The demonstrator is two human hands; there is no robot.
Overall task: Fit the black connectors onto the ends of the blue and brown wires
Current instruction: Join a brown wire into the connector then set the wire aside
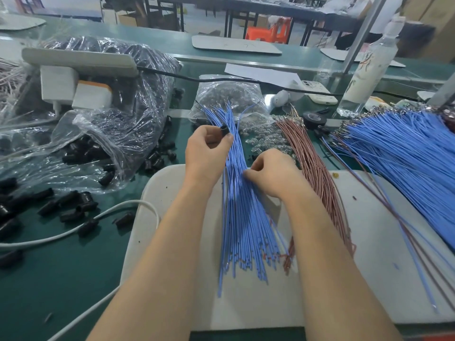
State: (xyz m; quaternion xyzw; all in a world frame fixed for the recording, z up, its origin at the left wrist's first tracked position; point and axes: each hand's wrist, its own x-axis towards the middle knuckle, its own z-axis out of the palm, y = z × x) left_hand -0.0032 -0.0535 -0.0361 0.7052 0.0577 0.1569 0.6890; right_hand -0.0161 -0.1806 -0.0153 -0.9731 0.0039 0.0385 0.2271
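A bundle of blue wires (242, 217) lies lengthwise on a white board (369, 242) in front of me. My left hand (205, 153) pinches a small black connector (224, 130) above the far part of that bundle. Further right, my right hand (270, 172) rests on the blue wires, its fingertips pinching among them. Just right of it lies a bundle of brown wires (317, 173). Loose black connectors (71, 207) are scattered on the green table at the left.
A clear plastic bag of black connectors (118, 124) spills open at the left. A small bag of clear parts (229, 94) sits behind the wires. A large heap of blue wires (406, 153), a bottle (366, 70), a phone (317, 92) and a white cable (73, 230) are around.
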